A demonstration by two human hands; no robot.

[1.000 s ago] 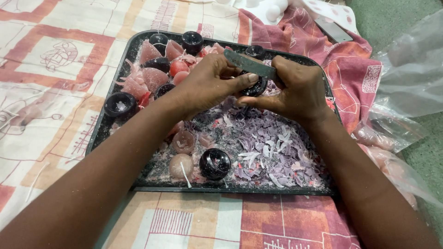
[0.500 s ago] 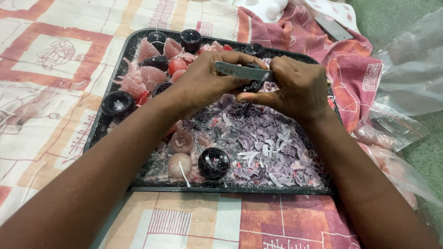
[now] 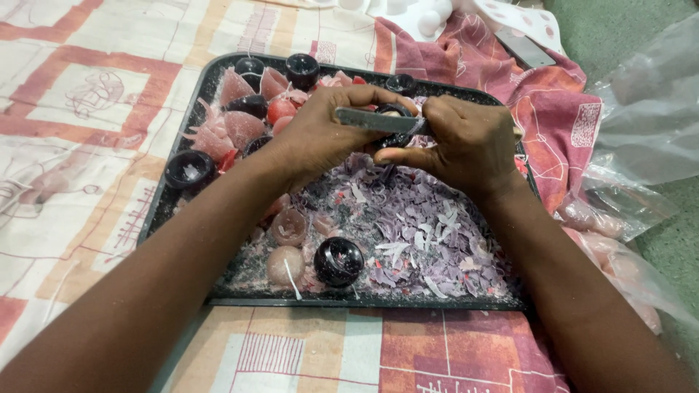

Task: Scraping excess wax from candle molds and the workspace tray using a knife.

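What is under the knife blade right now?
A small black mould, held between the left hand and right hand, over purple shavings. Fingers cover most of the mould.

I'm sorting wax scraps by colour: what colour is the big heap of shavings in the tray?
Pale purple shavings, flecked red, in the head view.

Patterned cloth (image 3: 95, 145) in red, orange and cream covers the surface. On it — black tray (image 3: 364, 300), a pink-red cloth (image 3: 553, 109) at right, clear plastic bags (image 3: 641, 116), possibly over green floor (image 3: 619, 29).
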